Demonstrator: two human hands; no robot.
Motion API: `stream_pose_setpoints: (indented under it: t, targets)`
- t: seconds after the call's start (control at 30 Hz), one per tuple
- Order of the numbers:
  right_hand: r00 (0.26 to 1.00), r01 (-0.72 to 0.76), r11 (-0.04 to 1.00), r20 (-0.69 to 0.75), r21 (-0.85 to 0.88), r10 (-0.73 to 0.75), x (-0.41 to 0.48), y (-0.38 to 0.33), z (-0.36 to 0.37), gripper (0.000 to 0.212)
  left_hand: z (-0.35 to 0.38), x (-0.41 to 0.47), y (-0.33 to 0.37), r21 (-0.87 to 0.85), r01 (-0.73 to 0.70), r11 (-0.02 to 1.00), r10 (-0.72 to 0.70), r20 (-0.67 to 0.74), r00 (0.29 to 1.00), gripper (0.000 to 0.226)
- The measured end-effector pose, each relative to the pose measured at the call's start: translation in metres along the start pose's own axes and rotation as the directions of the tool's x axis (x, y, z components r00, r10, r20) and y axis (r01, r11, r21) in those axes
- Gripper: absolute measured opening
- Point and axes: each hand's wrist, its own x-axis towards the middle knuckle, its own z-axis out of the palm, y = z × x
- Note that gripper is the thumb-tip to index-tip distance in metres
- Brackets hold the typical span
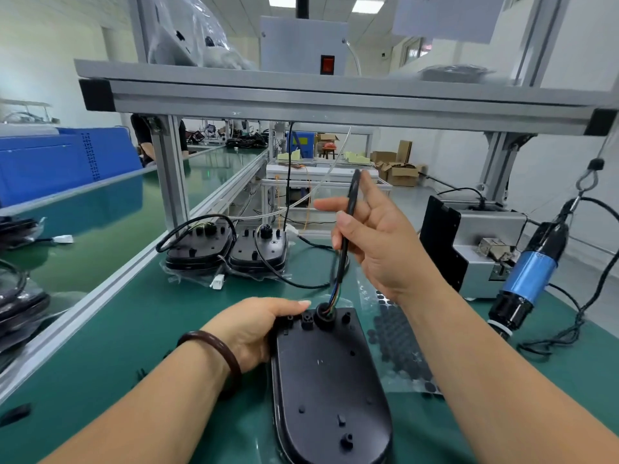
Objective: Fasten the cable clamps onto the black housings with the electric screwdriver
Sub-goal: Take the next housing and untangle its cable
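Note:
A black oval housing [330, 380] lies on the green mat in front of me. My left hand [258, 326] grips its upper left edge, thumb near the round cable grommet [324, 316]. A black cable [348, 229] rises from the grommet, with coloured wires showing at its base. My right hand [375, 242] pinches this cable and holds it upright above the housing. The blue and black electric screwdriver [529, 276] hangs from a hook at the right, untouched. No cable clamp is clearly visible.
Two more black housings [227, 249] with cables sit in plastic at the back left. A sheet of black round pads [398, 349] lies right of the housing. A grey screw feeder box [482, 249] stands at the right. Aluminium frame posts and a shelf are overhead.

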Motion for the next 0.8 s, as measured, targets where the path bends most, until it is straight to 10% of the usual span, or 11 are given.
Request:
stream_pose_setpoints:
  t: [0.17, 0.37, 0.8]
  targets:
    - [0.998, 0.014, 0.999, 0.061, -0.050, -0.011, -0.001, -0.002, 0.000, 0.068, -0.001, 0.010, 0.010, 0.189, -0.081, 0.979, 0.094, -0.060, 0.994, 0.013]
    - [0.995, 0.037, 0.999, 0.092, -0.019, -0.035, -0.002, -0.008, -0.002, 0.065, -0.008, 0.014, 0.022, 0.261, 0.111, 0.959, -0.125, 0.039, 0.991, 0.026]
    - [0.985, 0.041, 0.999, 0.168, 0.033, -0.046, -0.003, -0.011, 0.002, 0.067, -0.008, 0.059, 0.031, 0.395, -0.079, 0.915, 0.037, 0.113, 0.993, 0.058]
